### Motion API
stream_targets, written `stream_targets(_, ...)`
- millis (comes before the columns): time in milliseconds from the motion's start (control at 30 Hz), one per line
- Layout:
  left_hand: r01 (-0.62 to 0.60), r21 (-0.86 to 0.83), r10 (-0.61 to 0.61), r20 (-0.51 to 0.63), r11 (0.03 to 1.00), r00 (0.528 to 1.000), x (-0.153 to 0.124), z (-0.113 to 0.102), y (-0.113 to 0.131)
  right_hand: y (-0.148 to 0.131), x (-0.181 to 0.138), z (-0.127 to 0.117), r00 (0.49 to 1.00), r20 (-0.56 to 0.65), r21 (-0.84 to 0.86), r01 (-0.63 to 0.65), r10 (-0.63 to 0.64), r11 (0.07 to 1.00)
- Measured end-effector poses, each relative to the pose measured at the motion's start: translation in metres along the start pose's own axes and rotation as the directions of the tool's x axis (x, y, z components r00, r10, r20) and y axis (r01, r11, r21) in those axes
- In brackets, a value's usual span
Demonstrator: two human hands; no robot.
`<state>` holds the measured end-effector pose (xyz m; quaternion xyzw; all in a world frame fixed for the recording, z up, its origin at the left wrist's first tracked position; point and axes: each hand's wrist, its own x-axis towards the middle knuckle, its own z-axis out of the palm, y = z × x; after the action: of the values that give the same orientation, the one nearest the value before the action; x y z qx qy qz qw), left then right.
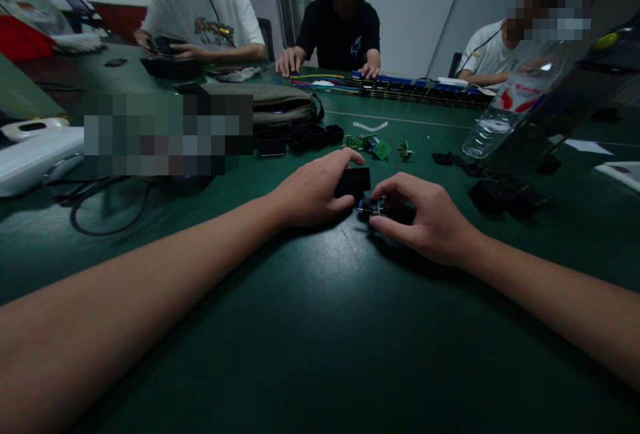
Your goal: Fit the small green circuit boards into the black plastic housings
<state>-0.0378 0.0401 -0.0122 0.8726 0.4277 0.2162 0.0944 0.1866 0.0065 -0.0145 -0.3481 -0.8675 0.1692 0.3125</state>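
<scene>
My left hand (315,187) is closed around a small black plastic box (356,182), its thumb on the near side and fingers over the far side. Close by on the right, my right hand (425,217) pinches a small circuit board (370,207) with a dark, partly blue component, between thumb and fingertips. The board lies just in front of the box's near right corner; whether the two touch I cannot tell. Beyond my hands, several loose green circuit boards (379,147) lie on the green table (320,327).
Several black plastic boxes (313,137) stand behind my left hand, beside a grey-green bag (280,105). At right are black pieces (505,197) and a tilted water bottle (510,111). A black cable (110,231) loops at left. People sit across the table, one touching a long row of blue parts (400,84).
</scene>
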Motion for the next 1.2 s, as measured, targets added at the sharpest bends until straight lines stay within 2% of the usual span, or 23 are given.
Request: stream_targets(1200,0.004,0.023,-0.004,0.014,1.0,1.0,0.0003,-0.0009,0.0009,-0.0012,0.0003,-0.0006,1.0,0.01,0.003,-0.008,0.008,1.0)
